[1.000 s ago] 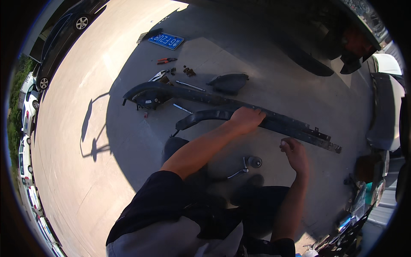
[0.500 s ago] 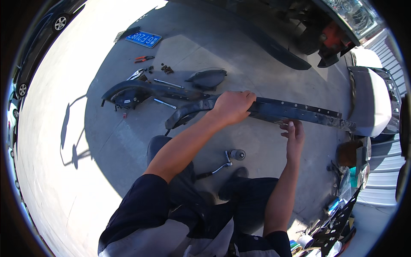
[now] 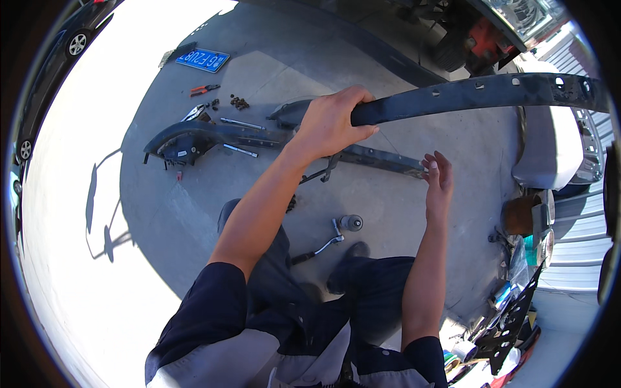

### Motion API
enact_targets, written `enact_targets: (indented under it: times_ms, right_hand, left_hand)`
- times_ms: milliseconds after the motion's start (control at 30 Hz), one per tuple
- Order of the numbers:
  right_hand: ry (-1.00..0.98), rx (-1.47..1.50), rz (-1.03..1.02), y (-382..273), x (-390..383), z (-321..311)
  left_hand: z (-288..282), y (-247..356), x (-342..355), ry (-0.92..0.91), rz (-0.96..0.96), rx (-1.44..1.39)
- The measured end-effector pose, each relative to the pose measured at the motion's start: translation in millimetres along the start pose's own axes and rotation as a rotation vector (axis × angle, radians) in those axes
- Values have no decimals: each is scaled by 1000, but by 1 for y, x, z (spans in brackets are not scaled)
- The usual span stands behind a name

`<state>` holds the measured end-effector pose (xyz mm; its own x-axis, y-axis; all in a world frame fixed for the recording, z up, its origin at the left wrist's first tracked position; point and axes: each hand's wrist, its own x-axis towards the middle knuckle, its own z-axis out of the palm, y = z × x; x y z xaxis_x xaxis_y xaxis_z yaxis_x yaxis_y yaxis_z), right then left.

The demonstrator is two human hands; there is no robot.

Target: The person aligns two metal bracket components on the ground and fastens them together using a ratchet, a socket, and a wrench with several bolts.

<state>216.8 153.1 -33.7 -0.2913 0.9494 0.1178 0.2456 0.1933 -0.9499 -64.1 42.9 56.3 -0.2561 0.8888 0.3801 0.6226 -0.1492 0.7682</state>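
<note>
My left hand [image 3: 333, 123] is closed round a long black plastic trim strip [image 3: 466, 97] with holes along it, lifted off the floor and running out to the right. On the ground beneath lies a second dark trim strip [image 3: 381, 160], curved at its left end, where a black bracket-like housing [image 3: 184, 150] sits. My right hand [image 3: 438, 173] is open, fingers apart, by the right end of that lower strip; it holds nothing. Behind my left hand a dark plastic cover [image 3: 288, 115] is partly hidden.
Around lie two metal bars [image 3: 242, 123], red-handled pliers [image 3: 205, 90], silver pliers [image 3: 193, 113], small dark fasteners [image 3: 239, 103] and a blue number plate [image 3: 203, 59]. Before my knees is a ratchet [image 3: 318, 249] by a round grey part [image 3: 351, 223]. At right stands a white bumper [image 3: 550, 142].
My left hand has raised one strip off the floor, its right end swinging up and away from the other strip. My right hand stays open, a little lower than before the lifted strip.
</note>
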Motion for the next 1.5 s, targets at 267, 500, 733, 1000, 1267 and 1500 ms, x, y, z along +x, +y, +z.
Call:
enact_targets:
  times_ms: [267, 500, 733, 1000, 1267, 1500]
  right_hand:
    - [-73, 155, -235, -68, 51, 33]
    - [-224, 192, -261, -80, 64, 25]
    - [-96, 167, -259, -91, 75, -7]
    - [76, -313, -344, -146, 63, -13]
    - [94, -724, -514, -173, 38, -8]
    - [73, -705, -355, -159, 7, -20]
  left_hand:
    - [-14, 11, 10, 105, 112, -238]
    - [-16, 14, 4, 36, 125, -638]
    - [7, 13, 13, 118, 109, -850]
    - [27, -11, 13, 253, 89, -594]
    - [82, -48, 3, 235, 154, -627]
    - [132, -55, -25, -50, 8, -982]
